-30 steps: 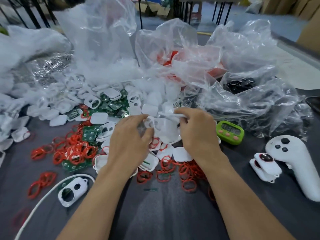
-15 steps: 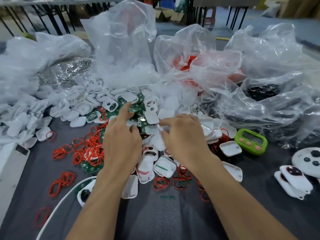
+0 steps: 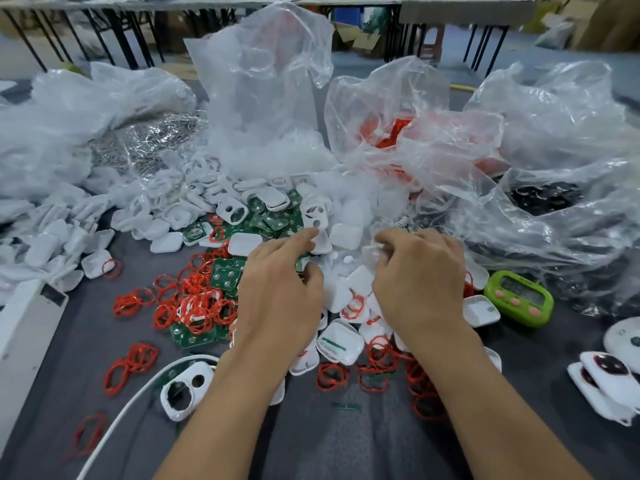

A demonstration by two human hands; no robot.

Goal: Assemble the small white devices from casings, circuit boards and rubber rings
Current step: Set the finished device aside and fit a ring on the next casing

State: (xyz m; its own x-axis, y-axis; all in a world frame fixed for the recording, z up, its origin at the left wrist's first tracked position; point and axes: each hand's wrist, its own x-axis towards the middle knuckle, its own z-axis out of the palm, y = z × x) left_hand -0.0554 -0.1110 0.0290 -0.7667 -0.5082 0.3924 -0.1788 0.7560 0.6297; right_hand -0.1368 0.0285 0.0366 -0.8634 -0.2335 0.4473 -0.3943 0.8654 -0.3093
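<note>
Loose white casings (image 3: 346, 233) are heaped mid-table, with green circuit boards (image 3: 225, 275) and red rubber rings (image 3: 194, 306) spread to their left and in front. My left hand (image 3: 280, 296) reaches into the heap, its index finger stretched out and touching a white casing (image 3: 320, 242), thumb bent below it. My right hand (image 3: 419, 275) lies over the casings with its fingers curled down; what is under the fingertips is hidden. A casing with two holes (image 3: 185, 389) lies near my left forearm. A casing with a green mark (image 3: 341, 342) sits between my wrists.
Clear plastic bags (image 3: 263, 98) of parts stand behind the heap and at the right. A green timer (image 3: 517, 297), a closed white device (image 3: 606, 379) and a white controller (image 3: 623, 337) lie to the right. A white cable (image 3: 138, 393) and white box (image 3: 24, 327) are left.
Both hands have moved away from me, deeper into the casing heap, and spread apart. My left index finger is now stretched out. The view has tilted up.
</note>
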